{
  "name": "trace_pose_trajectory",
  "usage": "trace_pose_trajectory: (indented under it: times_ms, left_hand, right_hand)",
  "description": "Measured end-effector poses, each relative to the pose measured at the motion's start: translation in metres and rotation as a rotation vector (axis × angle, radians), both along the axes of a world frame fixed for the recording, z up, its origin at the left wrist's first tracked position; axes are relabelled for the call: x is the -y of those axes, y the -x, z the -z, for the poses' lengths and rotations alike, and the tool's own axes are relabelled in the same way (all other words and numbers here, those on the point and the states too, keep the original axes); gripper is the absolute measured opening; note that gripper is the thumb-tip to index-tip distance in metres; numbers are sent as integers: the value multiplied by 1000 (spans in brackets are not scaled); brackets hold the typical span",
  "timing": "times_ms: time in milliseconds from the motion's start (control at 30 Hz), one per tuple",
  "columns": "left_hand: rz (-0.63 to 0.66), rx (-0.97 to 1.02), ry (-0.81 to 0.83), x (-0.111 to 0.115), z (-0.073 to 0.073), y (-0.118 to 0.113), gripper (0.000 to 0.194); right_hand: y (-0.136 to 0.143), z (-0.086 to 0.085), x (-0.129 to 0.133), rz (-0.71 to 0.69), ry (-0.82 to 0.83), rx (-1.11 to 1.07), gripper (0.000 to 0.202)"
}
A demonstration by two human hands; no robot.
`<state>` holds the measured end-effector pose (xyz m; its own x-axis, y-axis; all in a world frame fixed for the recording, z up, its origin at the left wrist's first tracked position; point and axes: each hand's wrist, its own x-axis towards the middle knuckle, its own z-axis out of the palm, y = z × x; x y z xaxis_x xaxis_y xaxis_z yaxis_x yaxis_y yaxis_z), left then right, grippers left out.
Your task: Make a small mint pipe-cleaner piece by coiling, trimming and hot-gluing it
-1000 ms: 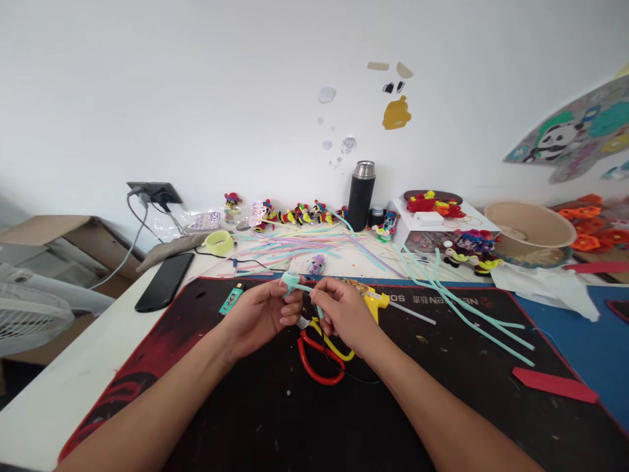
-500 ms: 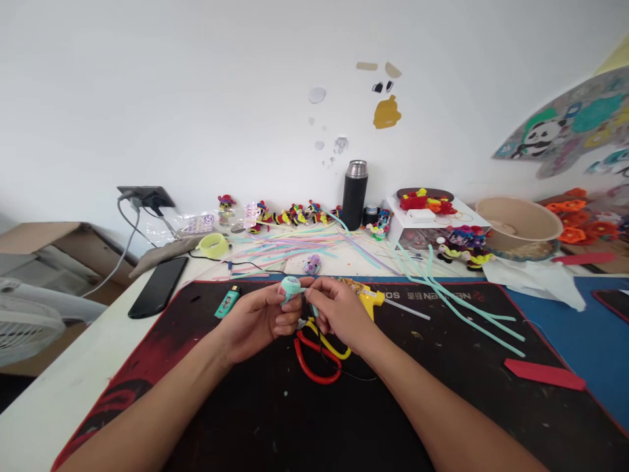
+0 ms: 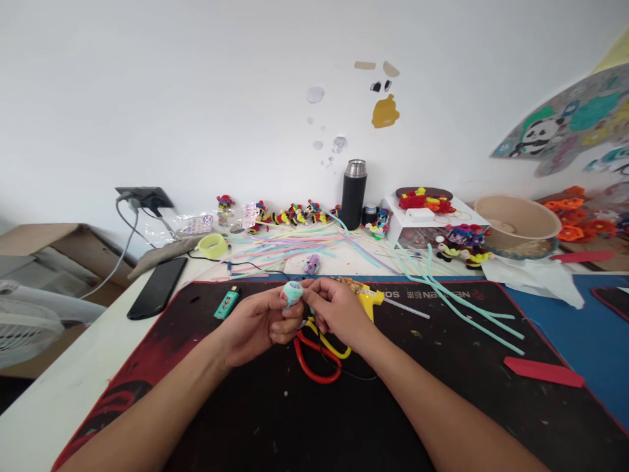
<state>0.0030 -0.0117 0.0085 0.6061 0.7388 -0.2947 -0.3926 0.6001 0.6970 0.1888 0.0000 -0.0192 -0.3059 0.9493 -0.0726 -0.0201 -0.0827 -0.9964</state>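
A small mint-green wound piece (image 3: 293,293) is held upright between the thumb and fingers of my left hand (image 3: 265,321), above the dark mat. Close against its right side, my right hand (image 3: 334,308) pinches with thumb and forefinger at what looks like the end of a mint strip, mostly hidden by the fingers. Scissors with red and yellow handles (image 3: 317,379) lie on the mat just below my hands. Behind my right hand rests a yellow glue gun (image 3: 372,298).
Mint stems (image 3: 466,314) lie across the mat at the right, near a red strip (image 3: 543,372). A black phone (image 3: 157,288) and a green lighter-like item (image 3: 227,303) are at the left. A black flask (image 3: 354,196) stands by the wall.
The mint piece has turned slightly and moved a little down in my left hand. The mint strip visible between my hands before is now mostly covered by my right fingers.
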Motion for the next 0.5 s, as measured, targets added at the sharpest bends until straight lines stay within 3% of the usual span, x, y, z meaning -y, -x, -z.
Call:
trace_pose_trajectory:
  times_ms: [267, 500]
  left_hand:
    - [3, -32, 12, 1, 0, 0, 32]
    - [4, -73, 11, 1, 2, -1, 32]
  right_hand:
    - [-1, -1, 1, 14, -25, 60, 36]
    - [1, 9, -1, 31, -86, 124, 33]
